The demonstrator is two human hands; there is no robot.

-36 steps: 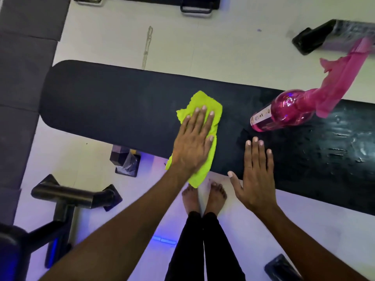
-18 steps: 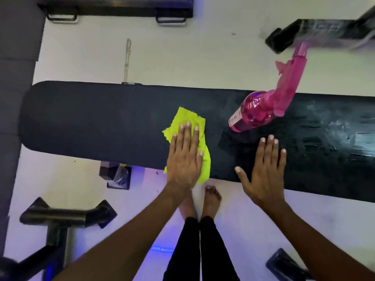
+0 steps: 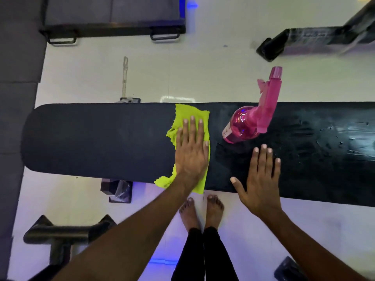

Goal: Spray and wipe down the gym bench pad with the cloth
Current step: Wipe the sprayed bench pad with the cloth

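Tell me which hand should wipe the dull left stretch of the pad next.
Left. The left hand already presses flat on the green cloth, bordering the dull stretch of the bench pad. The right hand lies bare on the pad, near the pink spray bottle.

One bench pad (image 3: 101,138), one cloth (image 3: 182,116), one spray bottle (image 3: 243,126), two hands, two bare feet
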